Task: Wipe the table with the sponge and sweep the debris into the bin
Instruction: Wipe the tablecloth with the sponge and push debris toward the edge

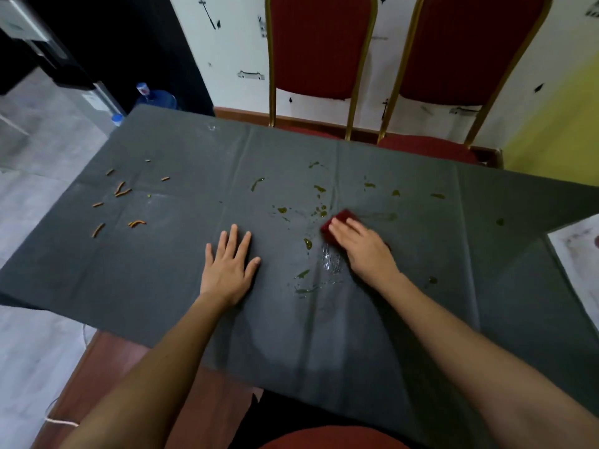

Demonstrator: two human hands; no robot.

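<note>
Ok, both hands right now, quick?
Left hand: open, flat on the dark grey tablecloth.
Right hand: open, fingers pressing the dark red rectangular sponge.

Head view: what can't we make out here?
Bin: nowhere in the head view, so its place is unknown.
Sponge: mostly under the right hand; only its far corner shows.
Paper at the right: cut off by the frame edge, print blurred.
Orange debris on the left: too small to identify.
</note>
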